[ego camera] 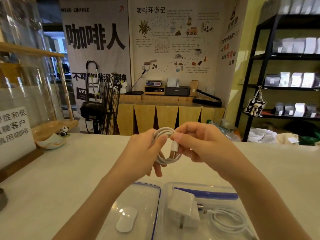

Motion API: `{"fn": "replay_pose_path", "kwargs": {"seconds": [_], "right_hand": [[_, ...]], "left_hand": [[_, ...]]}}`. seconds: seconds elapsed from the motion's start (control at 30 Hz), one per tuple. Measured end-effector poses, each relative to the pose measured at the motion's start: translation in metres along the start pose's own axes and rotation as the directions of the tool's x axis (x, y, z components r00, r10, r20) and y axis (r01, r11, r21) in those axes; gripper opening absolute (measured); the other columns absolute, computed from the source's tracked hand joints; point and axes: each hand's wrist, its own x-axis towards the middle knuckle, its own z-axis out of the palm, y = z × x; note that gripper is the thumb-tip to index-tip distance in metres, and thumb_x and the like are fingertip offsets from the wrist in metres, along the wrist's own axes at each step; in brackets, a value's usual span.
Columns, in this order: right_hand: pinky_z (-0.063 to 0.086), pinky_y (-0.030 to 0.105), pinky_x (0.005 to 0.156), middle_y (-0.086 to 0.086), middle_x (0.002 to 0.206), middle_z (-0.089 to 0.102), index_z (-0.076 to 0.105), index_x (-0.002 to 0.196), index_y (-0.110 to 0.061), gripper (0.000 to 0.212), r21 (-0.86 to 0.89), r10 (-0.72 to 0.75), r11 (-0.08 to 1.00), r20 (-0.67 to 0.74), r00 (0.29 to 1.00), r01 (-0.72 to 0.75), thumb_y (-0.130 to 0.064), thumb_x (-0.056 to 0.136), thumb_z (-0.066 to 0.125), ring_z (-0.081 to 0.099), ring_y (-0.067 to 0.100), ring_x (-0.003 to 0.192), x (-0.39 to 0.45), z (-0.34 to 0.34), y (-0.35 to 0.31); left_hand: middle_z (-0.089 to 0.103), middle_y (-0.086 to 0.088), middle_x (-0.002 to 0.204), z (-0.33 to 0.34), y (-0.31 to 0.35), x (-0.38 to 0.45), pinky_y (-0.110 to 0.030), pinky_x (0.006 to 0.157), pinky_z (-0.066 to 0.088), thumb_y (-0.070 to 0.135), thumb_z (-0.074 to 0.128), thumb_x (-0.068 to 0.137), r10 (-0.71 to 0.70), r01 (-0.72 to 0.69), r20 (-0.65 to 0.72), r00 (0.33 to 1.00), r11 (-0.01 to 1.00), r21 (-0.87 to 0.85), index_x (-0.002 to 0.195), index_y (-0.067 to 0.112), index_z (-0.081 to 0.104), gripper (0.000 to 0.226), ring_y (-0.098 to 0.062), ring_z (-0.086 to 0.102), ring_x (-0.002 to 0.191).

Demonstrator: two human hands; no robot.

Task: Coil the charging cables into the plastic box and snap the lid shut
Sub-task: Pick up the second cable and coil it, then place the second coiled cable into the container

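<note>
Above the white counter I hold a white charging cable (166, 159) wound into a small coil. My left hand (143, 153) grips the coil's left side. My right hand (195, 141) pinches the cable's plug end between thumb and forefinger. Below my hands, the clear plastic box (168, 187) stands open on the counter. Inside it lie a white wall charger (183, 208), another coiled white cable (228, 220) and a blue item (207, 194). To the box's left lies the clear lid (143, 193) with a blue rim.
A white oval object (126, 219) shows through the lid. A ceramic dish with a panda figure (53, 139) and a sign stand (13, 129) sit at the counter's left. A dark object (2, 198) touches the left edge. Shelves stand far right.
</note>
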Motion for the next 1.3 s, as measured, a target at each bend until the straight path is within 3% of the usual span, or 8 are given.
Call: {"fn": "replay_pose_path", "kwargs": {"seconds": [0.2, 0.33, 0.43, 0.53, 0.63, 0.83, 1.0, 1.3], "right_hand": [[0.047, 0.020, 0.064, -0.011, 0.072, 0.064, 0.070, 0.088, -0.021, 0.010, -0.466, -0.396, 0.845, -0.218, 0.892, 0.261, -0.021, 0.082, 0.062, 0.056, 0.011, 0.073, 0.005, 0.013, 0.017], [0.036, 0.016, 0.065, -0.001, 0.071, 0.068, 0.074, 0.085, -0.014, 0.018, -0.693, -0.676, 0.639, -0.300, 0.673, 0.333, -0.026, 0.076, 0.066, 0.045, 0.010, 0.077, 0.007, 0.018, 0.024], [0.040, 0.015, 0.066, 0.001, 0.076, 0.061, 0.070, 0.080, -0.008, 0.015, -0.694, -0.725, 0.642, -0.409, 0.554, 0.327, -0.022, 0.074, 0.069, 0.047, 0.010, 0.082, 0.009, 0.023, 0.026], [0.047, 0.015, 0.076, -0.005, 0.093, 0.056, 0.056, 0.102, -0.012, 0.028, -0.484, -0.528, 0.822, -0.454, 0.717, 0.299, -0.021, 0.079, 0.068, 0.054, 0.007, 0.088, 0.008, 0.022, 0.021], [0.052, 0.019, 0.074, -0.007, 0.089, 0.064, 0.055, 0.110, -0.019, 0.021, -0.150, -0.289, 0.951, -0.123, 0.950, 0.270, -0.018, 0.090, 0.051, 0.061, 0.004, 0.082, 0.004, 0.015, 0.016], [0.041, 0.014, 0.046, -0.008, 0.055, 0.048, 0.064, 0.090, -0.020, 0.028, -0.014, -0.213, 0.977, -0.029, 0.977, 0.212, -0.040, 0.085, 0.046, 0.044, 0.004, 0.050, 0.002, 0.011, 0.012], [0.028, 0.011, 0.037, -0.010, 0.038, 0.036, 0.057, 0.043, -0.026, 0.042, 0.090, -0.041, 0.995, 0.069, 0.997, 0.035, -0.053, 0.072, 0.044, 0.029, 0.004, 0.037, -0.003, -0.001, 0.008], [0.026, 0.021, 0.040, 0.007, 0.045, 0.033, 0.056, 0.049, -0.007, 0.052, -0.224, 0.139, 0.974, 0.470, 0.872, -0.034, -0.054, 0.071, 0.061, 0.025, 0.021, 0.041, -0.030, -0.023, 0.029]], "left_hand": [[0.068, -0.011, 0.057, -0.007, 0.004, 0.000, -0.019, 0.032, 0.043, 0.031, 0.040, 0.091, -0.027, 0.039, 0.064, 0.998, 0.980, -0.197, 0.094, 0.011, 0.056, 0.026, -0.015, 0.060, 0.038], [0.069, -0.010, 0.056, -0.011, 0.008, -0.002, -0.018, 0.031, 0.044, 0.028, 0.040, 0.091, -0.024, 0.056, 0.094, 0.995, 0.935, -0.349, 0.093, 0.020, 0.059, 0.021, -0.016, 0.061, 0.038], [0.069, -0.010, 0.057, -0.010, 0.011, -0.004, -0.018, 0.031, 0.045, 0.032, 0.041, 0.086, 0.033, 0.009, 0.103, 0.994, 0.926, -0.378, 0.099, 0.016, 0.059, 0.028, -0.016, 0.062, 0.040], [0.069, -0.009, 0.056, -0.012, 0.012, -0.005, -0.019, 0.031, 0.046, 0.035, 0.043, 0.080, 0.086, -0.032, 0.110, 0.990, 0.908, -0.417, 0.099, 0.012, 0.059, 0.034, -0.016, 0.062, 0.040], [0.069, -0.009, 0.056, -0.018, 0.013, -0.006, -0.019, 0.030, 0.046, 0.031, 0.044, 0.080, 0.127, -0.040, 0.154, 0.980, 0.881, -0.471, 0.094, 0.013, 0.060, 0.028, -0.017, 0.062, 0.038], [0.070, -0.009, 0.056, -0.027, 0.015, -0.008, -0.017, 0.034, 0.048, 0.033, 0.046, 0.078, 0.107, 0.060, 0.299, 0.948, 0.864, -0.500, 0.092, 0.018, 0.062, 0.027, -0.018, 0.065, 0.043], [0.068, -0.010, 0.053, -0.037, 0.010, -0.008, -0.016, 0.031, 0.045, 0.029, 0.048, 0.078, 0.079, 0.167, 0.448, 0.890, 0.859, -0.483, 0.062, 0.016, 0.061, 0.024, -0.017, 0.062, 0.037], [0.067, -0.005, 0.064, -0.020, 0.004, -0.006, -0.018, 0.042, 0.052, 0.030, 0.052, 0.083, -0.059, 0.218, 0.831, 0.553, 0.973, -0.076, 0.080, 0.016, 0.060, 0.017, -0.014, 0.064, 0.046]]}}
